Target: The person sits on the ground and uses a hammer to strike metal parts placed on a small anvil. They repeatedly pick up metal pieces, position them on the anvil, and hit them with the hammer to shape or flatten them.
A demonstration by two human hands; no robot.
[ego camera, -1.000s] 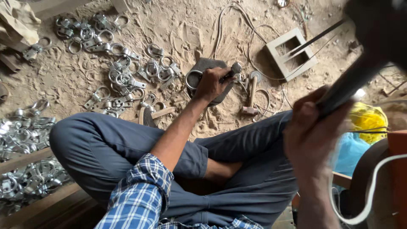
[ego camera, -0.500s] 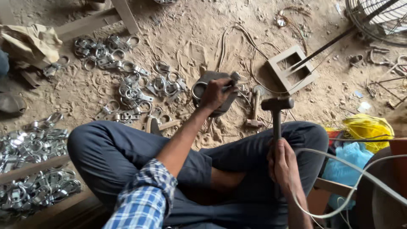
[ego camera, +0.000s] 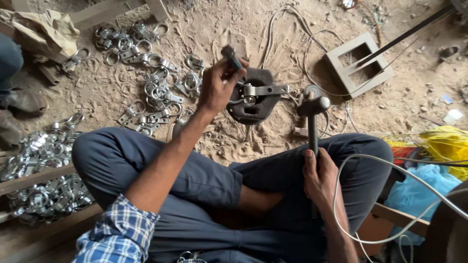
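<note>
I sit cross-legged on a sandy floor. My left hand (ego camera: 218, 86) is raised above the ground and grips a short dark metal punch (ego camera: 230, 56) that points upward. My right hand (ego camera: 319, 175) rests on my right leg and grips the handle of a hammer (ego camera: 313, 108), its head upright beside a dark round iron block (ego camera: 253, 95). A shiny metal clamp piece (ego camera: 263, 90) lies across the block.
Several shiny metal ring clamps (ego camera: 151, 73) lie scattered on the sand at upper left, and a heap of them (ego camera: 39, 165) sits by wooden planks at left. A grey rectangular frame (ego camera: 358, 63) lies at upper right. White cable (ego camera: 390, 195) loops over my right knee; yellow and blue bags (ego camera: 438, 156) sit right.
My left hand lifted off the iron block with the punch, leaving the clamp piece on it. The hammer came down from its raised swing and now rests upright by the block.
</note>
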